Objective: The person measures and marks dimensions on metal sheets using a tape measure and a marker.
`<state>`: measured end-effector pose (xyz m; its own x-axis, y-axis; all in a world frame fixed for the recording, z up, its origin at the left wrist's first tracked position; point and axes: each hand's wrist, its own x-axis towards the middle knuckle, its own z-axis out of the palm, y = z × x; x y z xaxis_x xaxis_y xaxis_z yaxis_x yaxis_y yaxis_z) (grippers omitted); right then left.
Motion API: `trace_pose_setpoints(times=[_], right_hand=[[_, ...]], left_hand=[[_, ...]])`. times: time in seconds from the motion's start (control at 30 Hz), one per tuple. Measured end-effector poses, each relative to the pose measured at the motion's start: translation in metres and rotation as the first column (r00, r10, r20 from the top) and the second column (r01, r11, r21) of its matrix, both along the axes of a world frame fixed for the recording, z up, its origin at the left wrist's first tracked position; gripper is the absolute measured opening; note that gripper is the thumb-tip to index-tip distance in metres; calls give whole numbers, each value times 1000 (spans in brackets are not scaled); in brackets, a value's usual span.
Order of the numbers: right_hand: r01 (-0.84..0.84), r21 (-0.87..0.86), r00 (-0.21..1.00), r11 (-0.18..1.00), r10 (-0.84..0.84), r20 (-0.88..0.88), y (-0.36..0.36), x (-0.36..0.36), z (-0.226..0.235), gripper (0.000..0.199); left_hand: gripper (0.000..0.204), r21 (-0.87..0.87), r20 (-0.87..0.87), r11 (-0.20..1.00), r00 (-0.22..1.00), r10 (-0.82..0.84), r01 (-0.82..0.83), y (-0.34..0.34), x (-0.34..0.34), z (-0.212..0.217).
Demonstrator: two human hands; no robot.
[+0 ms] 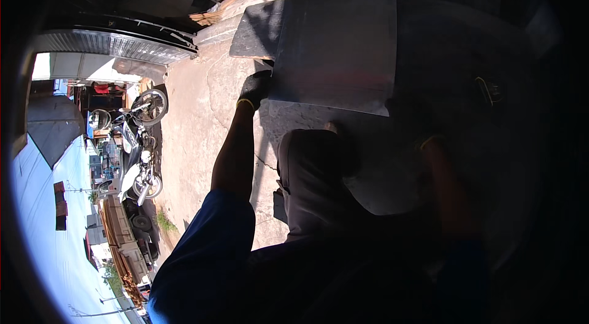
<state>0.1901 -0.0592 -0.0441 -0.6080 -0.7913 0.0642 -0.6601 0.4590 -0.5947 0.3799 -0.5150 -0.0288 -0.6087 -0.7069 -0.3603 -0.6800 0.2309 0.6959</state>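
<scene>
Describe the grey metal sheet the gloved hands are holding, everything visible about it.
The metal sheet is a flat, roughly square panel of dull grey metal with a faintly brushed, slightly reddish sheen and a round green sticker near its top edge. It is held out over the cracked concrete ground. The left hand, in a dark glove, grips its left lower edge; the right hand, in shadow, is at its right lower corner. A darker sheet lies beneath it.

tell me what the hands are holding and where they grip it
Both gloved hands hold a large grey metal sheet: the left hand grips its lower left corner, the right hand, deep in shadow, is at its lower right corner.
</scene>
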Motion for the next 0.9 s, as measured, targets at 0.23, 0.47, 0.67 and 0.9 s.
trace_pose_setpoints(times=[0.23, 0.47, 0.67, 0.9], right_hand=[[-184, 166, 969, 969, 207, -133, -8, -17, -32, 29], [-331, 21, 938, 943, 332, -97, 8, -31, -37, 12], [-268, -181, 950, 946, 227, -216, -5, -15, -26, 10], [124, -146, 794, 981, -10, 607, -20, 3, -11, 32]], left_hand=[[35, 399, -89, 912, 986, 141, -95, 8, 52, 17], [40, 214, -317, 958, 941, -118, 192, 20, 67, -13], [58, -74, -144, 934, 923, -357, 350, 9, 66, -19], [51, -499, 116, 750, 891, -439, 435, 11, 64, -26]])
